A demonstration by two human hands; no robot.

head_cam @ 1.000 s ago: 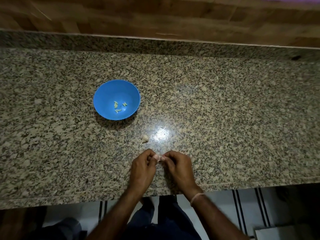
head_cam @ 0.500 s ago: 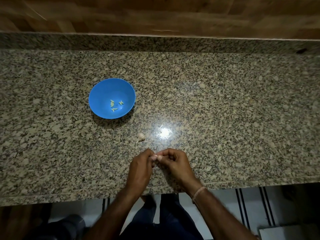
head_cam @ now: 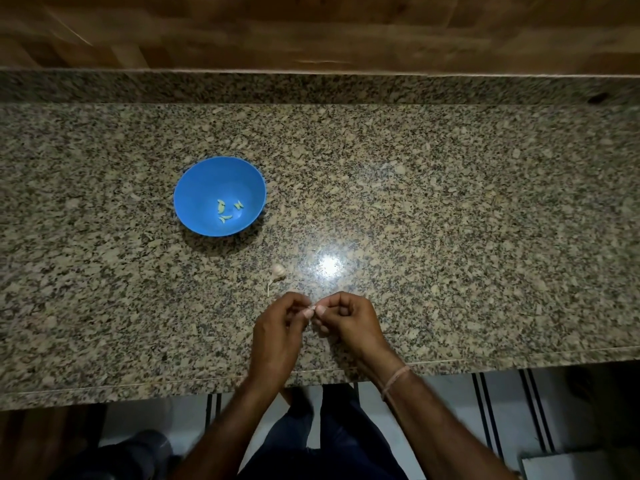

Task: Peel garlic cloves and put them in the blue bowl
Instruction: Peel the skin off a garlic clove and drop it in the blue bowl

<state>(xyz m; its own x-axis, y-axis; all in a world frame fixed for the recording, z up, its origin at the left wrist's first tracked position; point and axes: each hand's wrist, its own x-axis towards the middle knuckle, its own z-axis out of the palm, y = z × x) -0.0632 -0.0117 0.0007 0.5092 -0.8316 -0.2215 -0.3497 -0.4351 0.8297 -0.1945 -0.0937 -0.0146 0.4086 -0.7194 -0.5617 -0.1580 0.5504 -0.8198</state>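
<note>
You are standing over a broad desk of polished, speckled granite, its glossy top throwing back one bright spot of light, while a wood-grain panel is running along behind its raised granite lip. The round blue bowl, smooth and plastic-looking, is sitting left of centre on the desk. Near the front edge your left hand and right hand are meeting fingertip to fingertip. A thin thread band is circling your right wrist. A small papery garlic bulb with a curling stem is lying on the stone between the bowl and your hands. A few yellowish, crescent-shaped peeled cloves are resting on the bowl's floor. Each grip is pinching the same tiny pale garlic clove, which is sitting between your fingertips.
</note>
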